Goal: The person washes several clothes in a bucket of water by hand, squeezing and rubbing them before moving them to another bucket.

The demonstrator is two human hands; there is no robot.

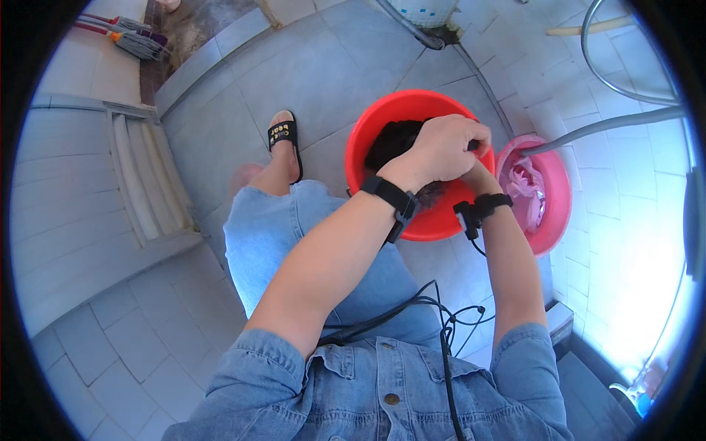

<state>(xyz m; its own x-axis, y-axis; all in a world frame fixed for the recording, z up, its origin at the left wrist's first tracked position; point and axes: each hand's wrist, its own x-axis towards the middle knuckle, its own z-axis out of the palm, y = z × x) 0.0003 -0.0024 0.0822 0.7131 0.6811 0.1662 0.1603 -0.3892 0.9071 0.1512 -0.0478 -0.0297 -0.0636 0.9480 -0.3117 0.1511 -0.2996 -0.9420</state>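
A dark, wet-looking cloth (393,143) lies in a round red bucket (359,136) in front of me. Over the bucket, my left hand (437,147) is closed, its fingers curled round a dark piece that seems to be part of this cloth. Just beneath and to the right of it is my right hand (479,178), largely covered by the left one, so its fingers do not show. Below the left wrist, more dark, blurry material is visible inside the bucket. Both wrists wear black straps, the right one with a small black device.
A pink basin (560,198) holding a pink plastic bag (526,184) stands right of the bucket, with a grey hose (610,128) running into it. Black cables (419,300) hang across my lap. My foot wears a black slipper (285,132) on the tiled floor. Mops (136,40) lean at far left.
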